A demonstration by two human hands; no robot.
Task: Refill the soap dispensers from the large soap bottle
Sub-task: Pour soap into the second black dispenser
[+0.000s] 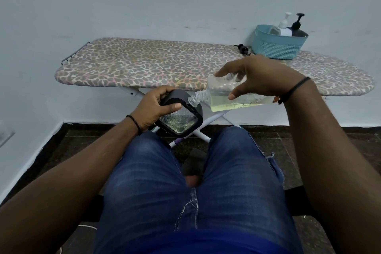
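The right hand [259, 76] grips a clear refill bottle [231, 97] of pale yellow soap, fingers curled over its top and thumb on its near side, holding it almost level with its uncapped neck pointing left. Just beyond that neck, the left hand [153, 107] grasps a black-framed clear soap dispenser [181, 117], tilted, thumb across its frame. Behind the right hand, an ironing board [144, 64] carries a loose black pump head [244, 49] and a blue basket [276, 45] with two pump dispensers.

Clear glossy plastic soap bottle [237, 97], matt black dispenser [181, 113], patterned cloth ironing board [144, 64], perforated plastic basket [278, 45].
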